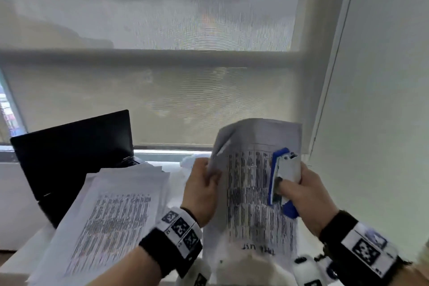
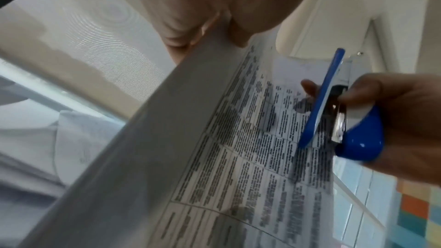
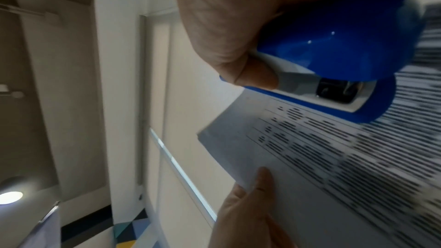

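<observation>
While between right fingers point(image 1: 293, 187), stapler point(image 1: 287, 168) by papers point(image 1: 246, 204).

Printed sheets point(image 1: 250, 193) held upright, blue-and-white stapler point(image 1: 282, 179) against their right edge.

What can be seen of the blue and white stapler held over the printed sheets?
The glossy blue and white plastic stapler has a thin blue base, a rounded blue rear end and a pale upper body with shiny metal inside. It is held in the air, nose upward, against the right edge of the printed paper sheets. The right hand grips it, fingers curled round its body. Whether paper sits in its mouth is unclear.
</observation>
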### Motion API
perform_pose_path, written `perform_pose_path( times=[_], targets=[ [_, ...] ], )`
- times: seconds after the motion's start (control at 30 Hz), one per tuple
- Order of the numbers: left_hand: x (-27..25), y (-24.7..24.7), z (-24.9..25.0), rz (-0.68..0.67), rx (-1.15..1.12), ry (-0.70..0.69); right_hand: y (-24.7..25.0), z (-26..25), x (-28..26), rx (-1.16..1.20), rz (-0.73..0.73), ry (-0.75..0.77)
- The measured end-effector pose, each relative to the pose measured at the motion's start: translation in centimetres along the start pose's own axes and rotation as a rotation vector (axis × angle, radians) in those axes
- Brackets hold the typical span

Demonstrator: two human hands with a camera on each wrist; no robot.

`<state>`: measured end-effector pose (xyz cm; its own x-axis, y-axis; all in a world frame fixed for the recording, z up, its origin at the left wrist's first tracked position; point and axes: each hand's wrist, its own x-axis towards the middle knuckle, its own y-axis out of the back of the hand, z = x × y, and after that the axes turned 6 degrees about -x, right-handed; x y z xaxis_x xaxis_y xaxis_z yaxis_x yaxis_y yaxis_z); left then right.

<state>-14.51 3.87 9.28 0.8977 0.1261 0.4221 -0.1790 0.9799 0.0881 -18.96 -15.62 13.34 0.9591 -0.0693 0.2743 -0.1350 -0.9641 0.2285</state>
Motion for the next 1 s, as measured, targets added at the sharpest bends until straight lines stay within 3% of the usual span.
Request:
perform_pose_path(
  times=[0.07,0.2,0.33,0.47,0.6,0.77,1.0],
  targets=[
    [0.3,-0.1,0.1,0.054,0.008,-0.021,-0.2,0.4,0.0,-0.008,0.01,-0.02],
    [0.4,-0.5,0.9,0.097,-0.083,-0.056,-0.9,-0.5,-0.3,-0.037,0.038,0.091],
    [0.4,-0.2,0.8,0.075,-0.065,0.029,-1.2,0.0,-0.5,-0.064,-0.02,0.077],
    [1.6,0.5,0.6,0.154,-0.111,0.064,-0.5,1.2,0.1,-0.102,0.059,0.058],
    [1.1,-0.2,0.7,0.092,-0.093,0.07,-0.6,1.0,0.1,-0.113,0.038,0.041],
    [1.3,-0.6,0.4,0.137,-0.167,0.096,0.1,0.7,-0.3,-0.083,0.059,-0.009],
    [1.0,-1.0,0.3,0.098,-0.164,0.054,0.7,0.6,-0.8,-0.066,0.078,-0.027]
  ],
)
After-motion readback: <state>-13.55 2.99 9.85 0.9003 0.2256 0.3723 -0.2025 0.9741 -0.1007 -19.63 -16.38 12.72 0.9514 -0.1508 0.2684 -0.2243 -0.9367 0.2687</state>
